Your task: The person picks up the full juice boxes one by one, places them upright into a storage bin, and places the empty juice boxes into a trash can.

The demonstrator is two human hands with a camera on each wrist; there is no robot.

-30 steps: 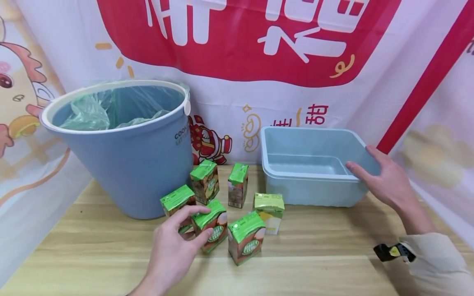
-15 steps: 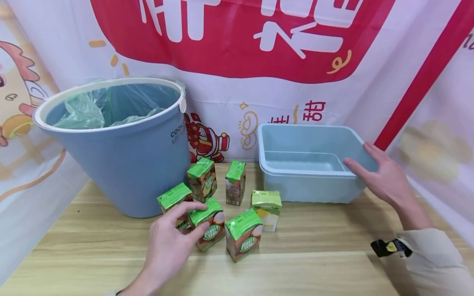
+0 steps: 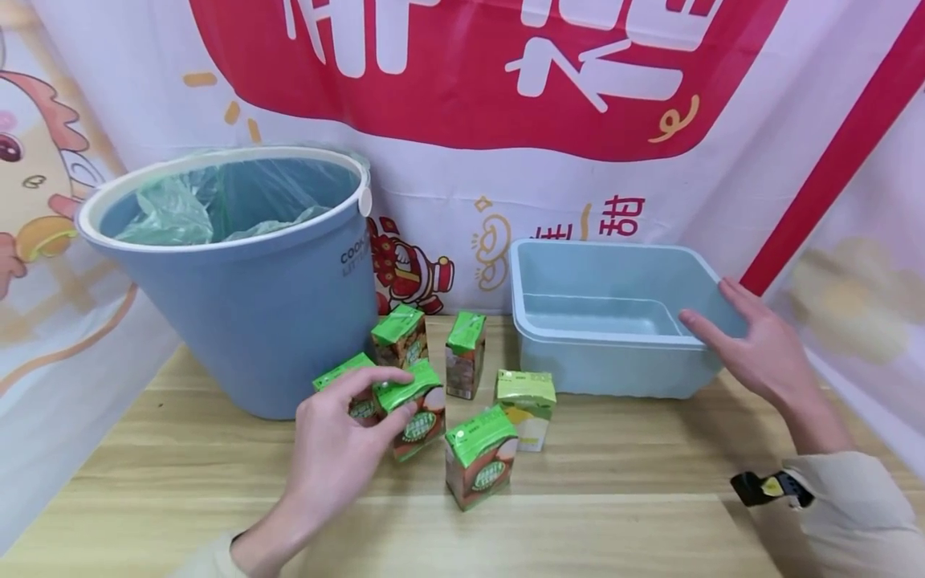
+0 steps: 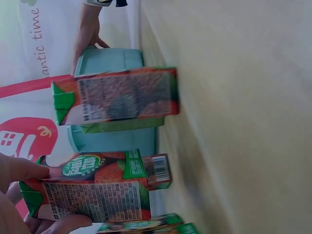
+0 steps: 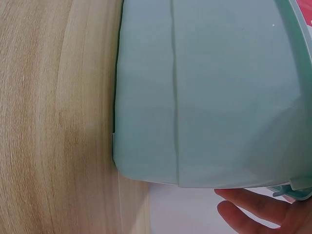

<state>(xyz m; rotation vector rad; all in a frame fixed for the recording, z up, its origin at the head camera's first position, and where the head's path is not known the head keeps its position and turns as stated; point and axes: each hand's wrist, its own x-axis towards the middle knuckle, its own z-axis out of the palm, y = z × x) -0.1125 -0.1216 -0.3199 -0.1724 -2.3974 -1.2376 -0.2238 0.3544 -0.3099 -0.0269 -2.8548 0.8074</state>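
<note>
My left hand (image 3: 336,437) pinches a small juice carton (image 3: 419,425) between thumb and fingers near its green top. In the left wrist view, the held carton (image 4: 97,200) shows its printed side panel. Behind my fingers stands a partly hidden carton (image 3: 364,411), with another brown-green one (image 3: 401,353) beyond it. A narrow carton (image 3: 462,369), a yellow-green carton (image 3: 531,417) and a red-brown carton (image 3: 480,474) stand to the right. My right hand (image 3: 769,353) grips the light-blue plastic bin (image 3: 614,365) at its right end, thumb over the rim.
A large blue trash can (image 3: 267,313) with a green plastic liner stands at the left, close beside the cartons. Printed cloth (image 3: 433,185) hangs behind the wooden table (image 3: 592,522). A dark wrist strap (image 3: 769,487) shows at the right sleeve.
My left hand has raised the held carton and moved it slightly away from me. The other cartons and the right hand on the bin stay in place.
</note>
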